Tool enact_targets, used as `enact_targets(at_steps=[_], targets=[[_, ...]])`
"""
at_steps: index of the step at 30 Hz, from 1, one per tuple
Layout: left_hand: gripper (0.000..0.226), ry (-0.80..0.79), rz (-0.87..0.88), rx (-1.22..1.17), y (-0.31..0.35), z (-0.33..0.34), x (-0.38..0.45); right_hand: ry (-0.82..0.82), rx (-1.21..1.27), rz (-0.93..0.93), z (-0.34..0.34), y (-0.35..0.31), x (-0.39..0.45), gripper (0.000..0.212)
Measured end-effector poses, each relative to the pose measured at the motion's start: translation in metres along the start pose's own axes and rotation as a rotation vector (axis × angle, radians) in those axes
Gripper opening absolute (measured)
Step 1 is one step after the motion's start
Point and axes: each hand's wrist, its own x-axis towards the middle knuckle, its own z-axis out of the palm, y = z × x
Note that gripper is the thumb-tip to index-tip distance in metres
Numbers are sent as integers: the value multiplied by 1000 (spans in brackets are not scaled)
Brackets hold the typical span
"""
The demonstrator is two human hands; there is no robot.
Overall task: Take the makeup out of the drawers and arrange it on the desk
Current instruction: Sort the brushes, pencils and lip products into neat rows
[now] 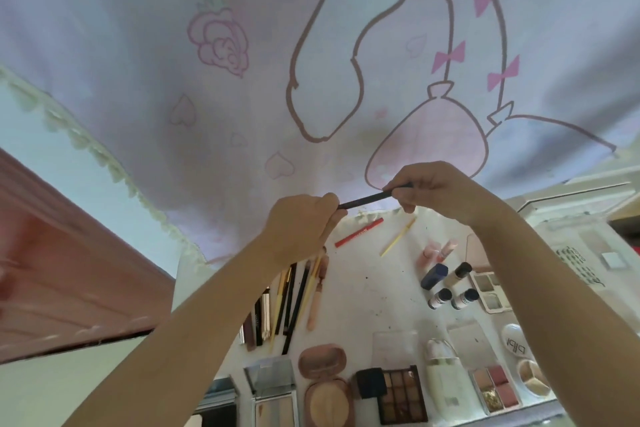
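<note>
Both hands hold a slim black pencil (367, 199) above the white desk (360, 288) — left hand (301, 222) and right hand (429, 189) each pinching an end — bare desktop beneath, makeup rows near the front edge.

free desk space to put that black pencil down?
Both hands, left and right, hold the black pencil. Bare desk lies between the pencil row and the small bottles, below the red pencil. The near edge, palettes and compacts, is crowded.

hands 2 (304, 218) | dark-capped bottles 3 (439, 298) | red pencil 1 (358, 235) | yellow stick 1 (397, 237) (others uncounted)
</note>
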Motion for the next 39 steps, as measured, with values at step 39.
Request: enact_targets(at_steps=[39], targets=[[26,-180,-161,-174,-35,29,-34,109,212,97,29,34,21,24]])
